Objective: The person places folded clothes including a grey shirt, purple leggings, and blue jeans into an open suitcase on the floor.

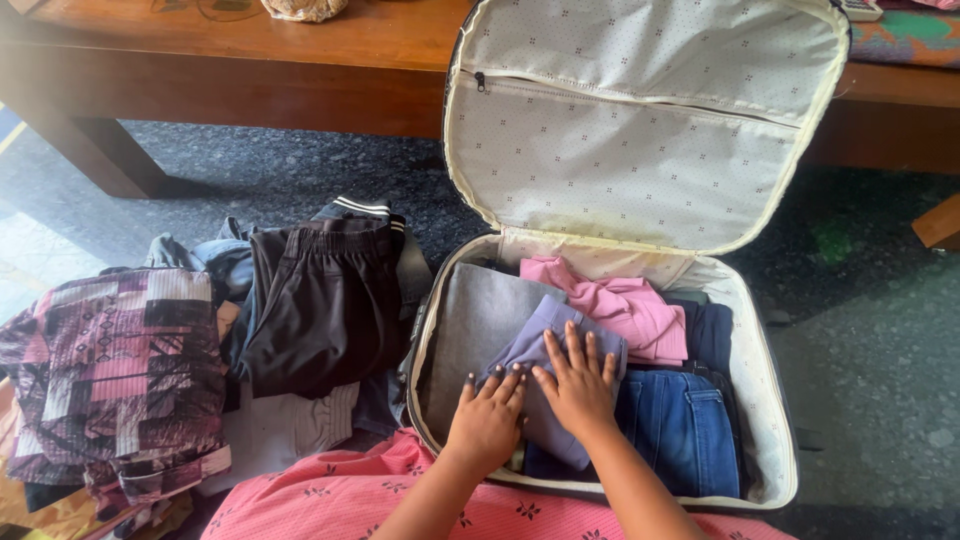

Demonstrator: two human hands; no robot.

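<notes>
An open suitcase (775, 420) lies on the floor, its cream lined lid (640, 120) standing up behind. Inside lie a grey garment (475, 320), a lavender folded garment (540, 345), a pink garment (625, 305) and blue jeans (680, 425). My left hand (487, 420) and my right hand (578, 380) press flat on the lavender garment, fingers spread. Neither hand grips anything.
Left of the suitcase sits a pile of clothes: a black garment (325, 300), a patterned pink-and-black shirt (115, 370) and a striped light piece (290, 425). A wooden bench (250, 60) runs along the back. My pink patterned clothing (350, 500) fills the bottom edge.
</notes>
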